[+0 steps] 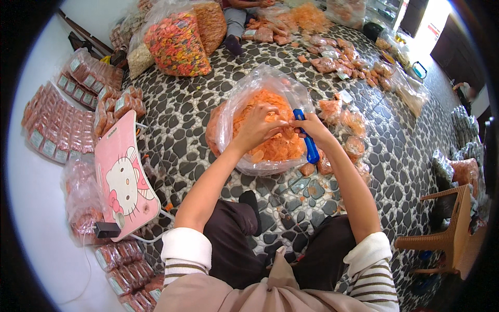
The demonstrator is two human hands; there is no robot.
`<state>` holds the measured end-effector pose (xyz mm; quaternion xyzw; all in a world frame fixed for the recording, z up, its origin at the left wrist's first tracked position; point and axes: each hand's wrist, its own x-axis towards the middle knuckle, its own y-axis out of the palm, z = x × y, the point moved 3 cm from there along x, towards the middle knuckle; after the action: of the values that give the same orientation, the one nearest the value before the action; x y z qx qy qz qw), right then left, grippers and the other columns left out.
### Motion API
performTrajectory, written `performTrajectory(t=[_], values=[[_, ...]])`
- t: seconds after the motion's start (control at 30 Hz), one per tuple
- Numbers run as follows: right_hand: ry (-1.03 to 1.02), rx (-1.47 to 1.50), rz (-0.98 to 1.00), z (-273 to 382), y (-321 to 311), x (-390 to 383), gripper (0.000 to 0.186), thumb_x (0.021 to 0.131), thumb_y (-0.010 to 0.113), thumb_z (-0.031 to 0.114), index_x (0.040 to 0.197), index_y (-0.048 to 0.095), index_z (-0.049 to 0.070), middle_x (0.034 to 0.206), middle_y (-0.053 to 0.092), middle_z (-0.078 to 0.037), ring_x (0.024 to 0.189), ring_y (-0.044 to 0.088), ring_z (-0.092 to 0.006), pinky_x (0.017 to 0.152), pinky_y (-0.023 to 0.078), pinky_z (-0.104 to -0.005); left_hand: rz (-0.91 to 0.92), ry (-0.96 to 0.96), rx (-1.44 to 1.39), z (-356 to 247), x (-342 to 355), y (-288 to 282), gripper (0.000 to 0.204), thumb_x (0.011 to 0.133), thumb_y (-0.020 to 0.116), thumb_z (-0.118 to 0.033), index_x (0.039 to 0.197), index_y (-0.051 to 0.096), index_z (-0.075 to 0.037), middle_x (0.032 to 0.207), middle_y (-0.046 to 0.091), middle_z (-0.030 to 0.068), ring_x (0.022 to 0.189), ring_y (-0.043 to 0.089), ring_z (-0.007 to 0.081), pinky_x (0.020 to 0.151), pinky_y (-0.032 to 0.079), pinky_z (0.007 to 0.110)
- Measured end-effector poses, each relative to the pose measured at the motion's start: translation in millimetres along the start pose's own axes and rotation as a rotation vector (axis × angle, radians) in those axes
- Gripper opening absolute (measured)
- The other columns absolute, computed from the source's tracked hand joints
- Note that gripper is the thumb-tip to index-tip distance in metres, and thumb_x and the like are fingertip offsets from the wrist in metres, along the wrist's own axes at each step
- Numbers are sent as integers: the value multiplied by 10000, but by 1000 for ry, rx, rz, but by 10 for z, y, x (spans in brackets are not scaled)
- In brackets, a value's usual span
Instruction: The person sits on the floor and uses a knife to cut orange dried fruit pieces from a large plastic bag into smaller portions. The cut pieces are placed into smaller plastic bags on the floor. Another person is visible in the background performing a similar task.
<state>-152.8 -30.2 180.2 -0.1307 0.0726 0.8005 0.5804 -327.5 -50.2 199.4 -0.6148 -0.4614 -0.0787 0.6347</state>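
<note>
A large clear plastic bag (228,122) stands wide open on the floor in front of me, filled with orange chips (262,101). Above the chips, my left hand (257,125) is bent, its thumb and fingertips brought together near my right fingertips. What lies between them is too small to make out. My right hand (311,127) is closed around a long blue plastic tool (311,148), which lies slantwise across the bag's right side. Its exact kind is unclear. Small filled packets (355,145) of orange food rest on the floor right of the bag.
A pink folding table (127,177) leans at left beside stacked packets (54,127). Big bags of colourful snacks (176,44) stand at the back left. Another person's leg (235,31) shows at the back, near scattered orange packs (338,57). A brown chair (447,229) stands at right.
</note>
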Motion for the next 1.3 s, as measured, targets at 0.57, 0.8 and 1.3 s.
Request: performTrajectory(t=[0.57,0.8,1.3], values=[[-359,-724,-414,-38,-10,50,236,770,567,196,822,526,-30,745,584,-203,676,560,-365,605,434,-423,71,92,163,53,-70,13,228,653,687,-140,864,601,-119,976,505,-1,1027,440,225,858,384,370],[-241,-838,-625,-213,-156,86,246,761,544,197,827,527,-39,830,576,-254,787,551,-416,683,426,-471,199,89,167,0,-86,169,246,698,648,-115,923,555,-74,1031,473,37,1036,435,252,881,386,379],[-585,-784,-315,-12,125,117,423,766,659,272,1126,503,114,952,535,-112,793,557,-242,660,444,-325,-126,-945,-315,512,-148,592,170,904,429,-181,955,394,-22,821,534,173,794,552,324,690,420,393]])
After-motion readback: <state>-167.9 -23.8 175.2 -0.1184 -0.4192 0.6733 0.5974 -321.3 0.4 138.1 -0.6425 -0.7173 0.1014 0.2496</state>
